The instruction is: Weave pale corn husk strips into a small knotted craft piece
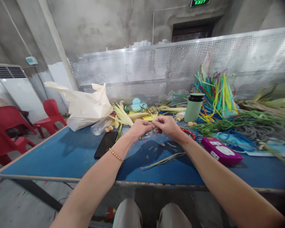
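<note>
My left hand point(139, 128) and my right hand point(168, 126) meet above the middle of the blue table point(61, 155), fingers pinched together on a thin pale strip point(154, 125) that runs between them. What exactly the strip is I cannot make out. Under the hands lie small scraps and a long pale green leaf strip point(162, 160). A black phone point(106, 144) lies just left of my left wrist, which wears a bead bracelet.
A white bag point(85, 104), a clear bottle point(100, 125) and pale leaf strips point(122, 114) lie at the back left. A green flask point(193, 107), coloured strips point(216, 91), green stems point(242, 122) and a magenta box point(221, 151) fill the right. Red chairs point(9, 126) stand left.
</note>
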Tool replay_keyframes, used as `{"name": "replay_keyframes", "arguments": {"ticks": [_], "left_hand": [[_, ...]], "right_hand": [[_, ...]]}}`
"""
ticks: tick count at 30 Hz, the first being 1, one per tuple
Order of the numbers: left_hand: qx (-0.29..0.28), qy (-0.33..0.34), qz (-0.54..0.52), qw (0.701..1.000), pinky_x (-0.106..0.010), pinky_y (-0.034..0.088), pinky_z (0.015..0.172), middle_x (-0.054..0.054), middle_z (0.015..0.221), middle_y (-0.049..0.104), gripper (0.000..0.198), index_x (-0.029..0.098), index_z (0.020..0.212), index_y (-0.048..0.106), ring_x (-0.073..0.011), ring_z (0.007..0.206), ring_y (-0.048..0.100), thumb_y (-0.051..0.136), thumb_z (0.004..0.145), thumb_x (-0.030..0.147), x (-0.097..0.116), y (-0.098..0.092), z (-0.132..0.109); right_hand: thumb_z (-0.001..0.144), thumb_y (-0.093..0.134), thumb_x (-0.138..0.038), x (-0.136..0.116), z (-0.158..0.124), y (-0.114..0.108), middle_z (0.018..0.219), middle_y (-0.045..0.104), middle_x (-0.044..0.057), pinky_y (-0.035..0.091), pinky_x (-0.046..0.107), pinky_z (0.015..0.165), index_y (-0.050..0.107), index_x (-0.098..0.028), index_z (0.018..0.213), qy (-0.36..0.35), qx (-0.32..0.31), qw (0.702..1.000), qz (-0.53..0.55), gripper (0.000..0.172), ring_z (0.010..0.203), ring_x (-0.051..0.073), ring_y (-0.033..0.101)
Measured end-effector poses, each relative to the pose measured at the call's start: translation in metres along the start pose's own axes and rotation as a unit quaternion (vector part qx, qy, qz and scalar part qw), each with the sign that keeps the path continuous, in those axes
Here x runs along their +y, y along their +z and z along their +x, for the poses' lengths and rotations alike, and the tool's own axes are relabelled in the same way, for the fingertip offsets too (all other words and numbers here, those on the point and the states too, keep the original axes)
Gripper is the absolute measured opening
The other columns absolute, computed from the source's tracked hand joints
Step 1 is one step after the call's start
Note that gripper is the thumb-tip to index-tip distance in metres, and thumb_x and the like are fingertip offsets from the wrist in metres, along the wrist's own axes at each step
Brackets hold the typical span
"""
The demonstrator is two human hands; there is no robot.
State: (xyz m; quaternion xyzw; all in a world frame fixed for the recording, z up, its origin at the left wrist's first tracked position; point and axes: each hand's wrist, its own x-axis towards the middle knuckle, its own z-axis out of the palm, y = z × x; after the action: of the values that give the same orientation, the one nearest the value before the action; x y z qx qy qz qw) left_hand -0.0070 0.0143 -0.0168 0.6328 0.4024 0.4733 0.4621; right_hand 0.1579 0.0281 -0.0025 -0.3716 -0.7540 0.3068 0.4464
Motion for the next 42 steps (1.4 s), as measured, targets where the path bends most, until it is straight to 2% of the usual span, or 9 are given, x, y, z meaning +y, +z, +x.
{"name": "replay_keyframes", "arguments": {"ticks": [16,23,25,27,29,31,34,37,42], "left_hand": [[0.008,0.007,0.021,1.000,-0.024,0.017,0.048,0.004,0.049,0.044,0.027,0.013,0.059,0.057,-0.0045,0.045,0.030,0.074,0.068,0.032,0.001,0.005,-0.002],[-0.056,-0.010,-0.077,0.995,-0.023,0.029,0.050,-0.001,0.059,0.056,0.026,0.009,0.065,0.064,-0.0051,0.049,0.042,0.079,0.068,0.030,0.004,-0.002,0.000],[-0.019,-0.004,-0.102,0.995,-0.022,0.031,0.051,0.000,0.057,0.056,0.024,0.009,0.065,0.064,-0.0051,0.049,0.043,0.080,0.068,0.026,0.005,-0.004,0.002],[0.039,0.009,-0.137,0.990,-0.021,0.033,0.052,-0.001,0.059,0.058,0.020,0.010,0.066,0.064,-0.0055,0.051,0.046,0.079,0.069,0.023,0.005,-0.006,0.005],[0.079,0.022,-0.171,0.982,-0.021,0.036,0.054,-0.003,0.064,0.062,0.016,0.010,0.068,0.065,-0.0062,0.054,0.050,0.077,0.070,0.019,0.005,-0.007,0.006],[0.084,0.017,-0.196,0.977,-0.022,0.038,0.055,-0.004,0.067,0.065,0.014,0.010,0.070,0.066,-0.0079,0.057,0.054,0.078,0.068,0.017,0.004,-0.007,0.007],[0.087,0.004,-0.212,0.973,-0.023,0.042,0.059,-0.003,0.064,0.064,0.019,0.009,0.071,0.066,-0.0096,0.058,0.056,0.082,0.063,0.016,0.000,-0.004,0.009],[0.071,0.005,-0.210,0.975,-0.023,0.043,0.060,-0.002,0.063,0.064,0.023,0.009,0.070,0.066,-0.0101,0.059,0.057,0.084,0.059,0.017,-0.004,-0.001,0.010],[0.045,0.004,-0.184,0.982,-0.024,0.044,0.062,-0.002,0.061,0.064,0.027,0.009,0.069,0.067,-0.0093,0.058,0.057,0.087,0.059,0.022,-0.009,0.001,0.011]], "right_hand": [[0.076,0.060,-0.034,0.001,0.001,0.003,0.048,0.058,0.000,0.041,0.023,0.045,0.057,-0.017,0.063,-0.008,0.011,0.999,-0.039,0.021,0.043,0.013,0.055],[0.081,0.063,-0.047,0.006,0.004,-0.001,0.050,0.058,0.001,0.042,0.024,0.045,0.061,-0.017,0.070,-0.027,0.019,0.999,-0.025,0.032,0.046,0.013,0.053],[0.084,0.060,-0.053,0.011,0.008,-0.004,0.055,0.062,0.003,0.044,0.025,0.046,0.064,-0.017,0.076,-0.016,0.055,0.998,-0.020,0.037,0.049,0.015,0.057],[0.085,0.057,-0.059,0.016,0.011,-0.007,0.068,0.069,0.006,0.044,0.025,0.047,0.065,-0.016,0.083,0.007,0.129,0.991,-0.013,0.043,0.053,0.016,0.061],[0.085,0.056,-0.060,0.018,0.013,-0.007,0.077,0.072,0.008,0.043,0.026,0.046,0.066,-0.016,0.082,0.022,0.155,0.987,-0.028,0.045,0.054,0.016,0.062],[0.087,0.055,-0.057,0.018,0.012,-0.004,0.072,0.071,0.008,0.045,0.027,0.050,0.066,-0.016,0.073,0.010,0.106,0.993,-0.049,0.045,0.056,0.017,0.063],[0.084,0.060,-0.047,0.014,0.010,0.004,0.066,0.070,0.006,0.046,0.027,0.057,0.068,-0.017,0.067,-0.056,0.040,0.993,-0.096,0.035,0.062,0.018,0.063],[0.079,0.062,-0.035,0.014,0.009,0.008,0.070,0.072,0.006,0.047,0.027,0.060,0.070,-0.016,0.074,-0.076,0.064,0.991,-0.085,0.020,0.064,0.018,0.064],[0.077,0.060,-0.030,0.017,0.010,0.009,0.067,0.071,0.005,0.047,0.027,0.059,0.068,-0.017,0.072,-0.072,0.048,0.993,-0.079,0.016,0.059,0.017,0.062]]}}
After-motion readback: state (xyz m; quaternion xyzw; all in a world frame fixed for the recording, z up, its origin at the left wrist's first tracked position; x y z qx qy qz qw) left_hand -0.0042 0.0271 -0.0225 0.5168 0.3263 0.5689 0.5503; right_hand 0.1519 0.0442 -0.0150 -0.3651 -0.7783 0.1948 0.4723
